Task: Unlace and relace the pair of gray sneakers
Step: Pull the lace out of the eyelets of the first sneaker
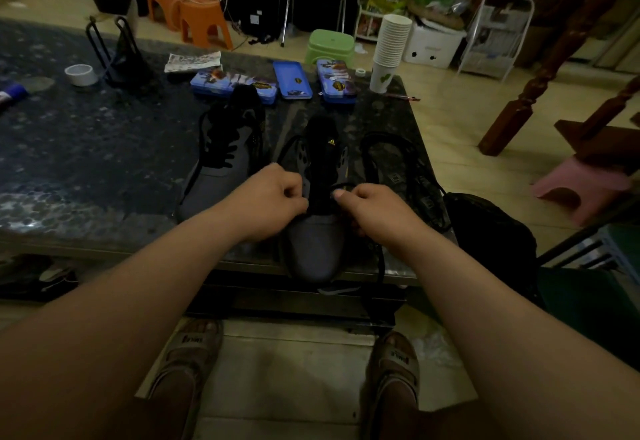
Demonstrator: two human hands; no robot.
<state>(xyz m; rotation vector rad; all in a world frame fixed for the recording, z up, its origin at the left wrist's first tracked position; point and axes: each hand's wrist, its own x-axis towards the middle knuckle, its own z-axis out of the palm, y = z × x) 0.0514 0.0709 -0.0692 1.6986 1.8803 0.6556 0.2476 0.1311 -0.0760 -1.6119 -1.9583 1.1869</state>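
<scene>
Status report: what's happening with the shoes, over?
Left hand, right hand pinching black shoelace on nearer gray fabric sneaker. Farther gray sneaker laced, untouched. Nothing blocking.

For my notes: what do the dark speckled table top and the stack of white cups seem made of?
The dark speckled table top looks like polished stone, perhaps marble: mottled pattern, soft glare. The stack of white cups looks like matte paper: thin stacked rims.

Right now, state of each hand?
Left hand: closed, pinching the black lace at the sneaker.
Right hand: closed, pinching the same lace.
</scene>
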